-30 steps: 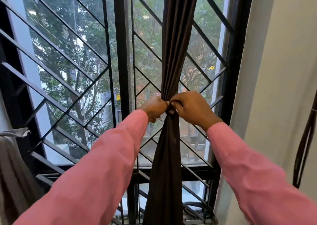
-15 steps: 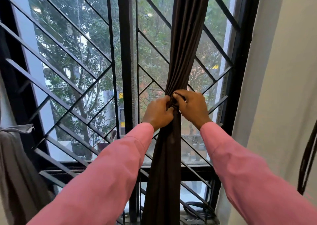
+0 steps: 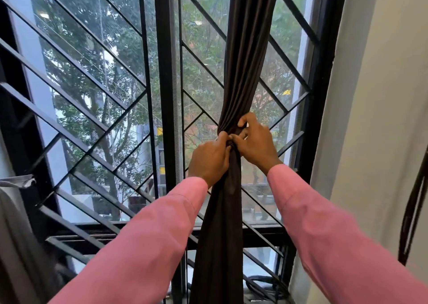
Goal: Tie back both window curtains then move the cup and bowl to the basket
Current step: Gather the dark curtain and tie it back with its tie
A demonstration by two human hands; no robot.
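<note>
Curtain (image 3: pixel 245 49), one panel, dark brown, plain cloth. Location: hanging in front of the right-hand pane of a barred window, just beside the black window frame (image 3: pixel 324 95) and the pale wall (image 3: pixel 382 95). It is gathered into a narrow rope at mid-height, fans into soft pleats above and falls in a loose column below, past the sill.

Left hand (image 3: pixel 209 160): fingers curled round the gathered waist from the left, clamped on the cloth.

Right hand (image 3: pixel 254 144): touching the left at the same waist, thumb and fingertips pinching a fold or band there. Whether a separate tie is present cannot be told; anything at the waist is the same dark tone as the curtain.

Handling, by judgement: light and limp, with no stiffness of its own. It bunches readily and would likely spread again if the gather were let go before a knot or loop is secured. Not fragile; does not look slippery. The best hold is at the cinched waist, one hand clamping the bundle tight while the other works the fastening. A lower hold would let the pleats above spread.

Also noted: diagonal window grille (image 3: pixel 144 49); trees beyond the glass; grey cloth (image 3: pixel 14 222) at far left, possibly the second curtain; dark cord (image 3: pixel 414 211) against the wall. Cup, bowl, basket: not in view.
</note>
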